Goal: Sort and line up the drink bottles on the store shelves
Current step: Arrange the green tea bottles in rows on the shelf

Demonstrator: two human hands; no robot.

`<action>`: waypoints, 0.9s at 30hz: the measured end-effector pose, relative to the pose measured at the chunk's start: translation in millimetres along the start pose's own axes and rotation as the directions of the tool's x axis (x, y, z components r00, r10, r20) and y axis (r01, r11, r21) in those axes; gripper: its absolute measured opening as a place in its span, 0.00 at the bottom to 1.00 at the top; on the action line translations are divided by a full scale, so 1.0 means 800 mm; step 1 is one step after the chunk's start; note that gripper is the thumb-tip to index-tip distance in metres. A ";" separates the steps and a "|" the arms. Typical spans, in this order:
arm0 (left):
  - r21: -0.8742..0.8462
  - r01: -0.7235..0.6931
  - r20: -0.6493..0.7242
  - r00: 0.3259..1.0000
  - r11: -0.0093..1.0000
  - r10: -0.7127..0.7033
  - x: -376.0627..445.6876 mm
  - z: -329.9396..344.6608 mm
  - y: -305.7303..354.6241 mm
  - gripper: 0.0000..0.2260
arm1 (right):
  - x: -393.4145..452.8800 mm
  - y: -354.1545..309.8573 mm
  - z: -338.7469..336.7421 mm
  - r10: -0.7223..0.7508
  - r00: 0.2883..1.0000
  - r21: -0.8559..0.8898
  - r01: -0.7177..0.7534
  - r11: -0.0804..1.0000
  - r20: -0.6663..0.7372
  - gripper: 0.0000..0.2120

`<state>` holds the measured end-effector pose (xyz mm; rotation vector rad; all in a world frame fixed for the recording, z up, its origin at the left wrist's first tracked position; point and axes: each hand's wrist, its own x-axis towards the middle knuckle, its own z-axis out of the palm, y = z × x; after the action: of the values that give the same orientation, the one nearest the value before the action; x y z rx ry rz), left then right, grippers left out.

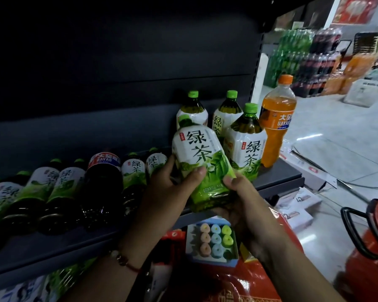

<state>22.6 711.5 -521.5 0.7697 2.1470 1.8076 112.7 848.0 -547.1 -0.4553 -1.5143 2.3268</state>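
Note:
A large green tea bottle (202,162) with a white and green label is tilted back over the front edge of the dark shelf (277,178). My left hand (172,188) grips its left side with the thumb across the label. My right hand (247,205) holds its lower right side and base. Three more large green tea bottles (246,144) stand upright behind it. An orange soda bottle (276,123) stands at the shelf's right end. To the left runs a row of smaller green tea bottles (133,171) with a dark cola bottle (104,171) among them.
Below the shelf lie red packages (244,284) and a box of pastel sweets (214,241). A red shopping basket (375,234) sits at the right. Stacked packs of green, dark and orange drinks (303,59) stand on the floor across the aisle.

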 end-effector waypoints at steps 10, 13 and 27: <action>0.397 -0.131 -0.103 0.977 0.908 0.185 0.024 0.020 -0.032 0.34 | 0.026 0.008 -0.018 -0.365 0.931 -0.537 0.313 0.784 0.010 0.19; 0.578 -0.126 -0.123 0.963 0.806 0.239 0.034 0.029 -0.051 0.29 | 0.041 0.023 -0.014 -0.374 0.926 -0.606 0.274 0.747 -0.043 0.23; 0.904 -0.007 -0.170 0.911 0.427 0.375 0.061 0.059 -0.068 0.36 | 0.053 0.033 -0.012 -0.337 0.942 -0.609 0.266 0.747 -0.001 0.38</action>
<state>-7.8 771.4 -576.5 0.9484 3.4351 0.6963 76.6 864.6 -578.5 -0.4335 -2.0843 1.5079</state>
